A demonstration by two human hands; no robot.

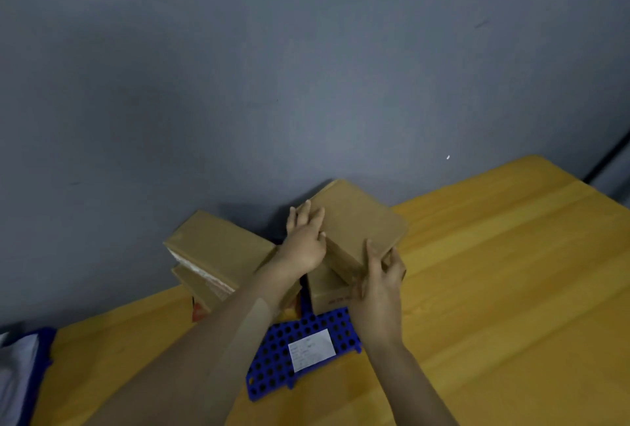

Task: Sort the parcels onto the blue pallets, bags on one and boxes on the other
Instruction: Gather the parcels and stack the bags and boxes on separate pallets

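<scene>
Yellow wood table (511, 289); blue pallet (272, 357) w/ boxes flat on it; 2nd pallet (41, 357) at left edge.

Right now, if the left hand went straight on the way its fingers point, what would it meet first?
The left hand already lies on the top box, fingers pointing up and away. Sliding on, it would pass that box's far corner and probably meet the grey wall behind; depth there is unclear.

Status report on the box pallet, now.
Both hands, left hand and right hand, on the top box, tilted over the stack. Blue pallet below. Nothing blocking.
</scene>
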